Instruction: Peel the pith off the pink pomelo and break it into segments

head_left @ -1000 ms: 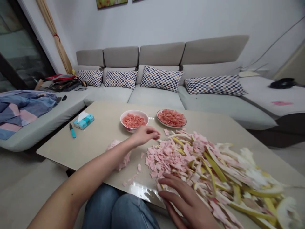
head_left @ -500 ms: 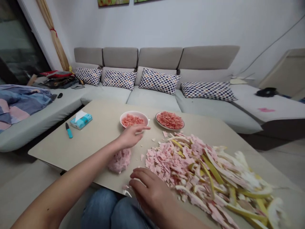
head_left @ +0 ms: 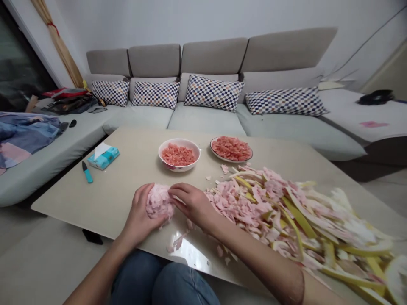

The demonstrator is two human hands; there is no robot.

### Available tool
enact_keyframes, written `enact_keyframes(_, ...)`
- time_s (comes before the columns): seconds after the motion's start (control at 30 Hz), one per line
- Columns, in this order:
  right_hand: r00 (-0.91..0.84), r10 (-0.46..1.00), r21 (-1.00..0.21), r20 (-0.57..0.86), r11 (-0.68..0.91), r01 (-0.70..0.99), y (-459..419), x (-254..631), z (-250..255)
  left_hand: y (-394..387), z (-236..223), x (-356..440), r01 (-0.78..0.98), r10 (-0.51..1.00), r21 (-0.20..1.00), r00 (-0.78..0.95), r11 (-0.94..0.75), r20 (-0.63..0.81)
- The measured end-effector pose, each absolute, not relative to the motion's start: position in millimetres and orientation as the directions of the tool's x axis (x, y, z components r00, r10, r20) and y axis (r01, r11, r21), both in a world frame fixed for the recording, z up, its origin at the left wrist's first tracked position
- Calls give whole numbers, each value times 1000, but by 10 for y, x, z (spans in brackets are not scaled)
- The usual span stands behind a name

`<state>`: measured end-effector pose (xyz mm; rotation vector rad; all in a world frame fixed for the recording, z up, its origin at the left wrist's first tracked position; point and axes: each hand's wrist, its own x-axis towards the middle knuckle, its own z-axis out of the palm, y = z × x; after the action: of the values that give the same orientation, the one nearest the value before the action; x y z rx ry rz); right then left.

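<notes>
Pink ball (head_left: 158, 201) between my hands
Left hand (head_left: 139, 220) cups it, likely for steadiness; right hand (head_left: 194, 204) bunches fingertips there, pinch unclear

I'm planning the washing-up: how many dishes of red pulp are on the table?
2: a white bowl beyond the pink ball, and a dark-rimmed plate right of the bowl. No others show.

Mid-blue denim trousers (head_left: 182, 286), with bare forearms (head_left: 254, 258) and bare fingers (head_left: 180, 191).
</notes>
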<state>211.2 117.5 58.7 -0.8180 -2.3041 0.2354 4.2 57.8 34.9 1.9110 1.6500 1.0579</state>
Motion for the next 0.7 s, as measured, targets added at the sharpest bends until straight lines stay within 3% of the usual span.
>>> enact_keyframes(0.23, -682, 547, -203, 485, 829, 520, 1208, 2165, 683, 755, 475, -222, 594, 935, 723, 267, -351, 234)
enact_keyframes(0.47, -719, 603, -51, 345, 777, 627, 1144, 2099, 752, 801, 480, -225, 585, 932, 729, 278, -356, 232)
enact_keyframes(0.6, -719, 600, 77, 352, 747, 661, 1125, 2016, 698, 829, 499, -228, 582, 936, 737, 277, -343, 217)
enact_keyframes(0.7, -710, 592, 102, 382, 736, 669, 1156, 1991, 653, 840, 506, -238, 578, 935, 740, 282, -344, 215)
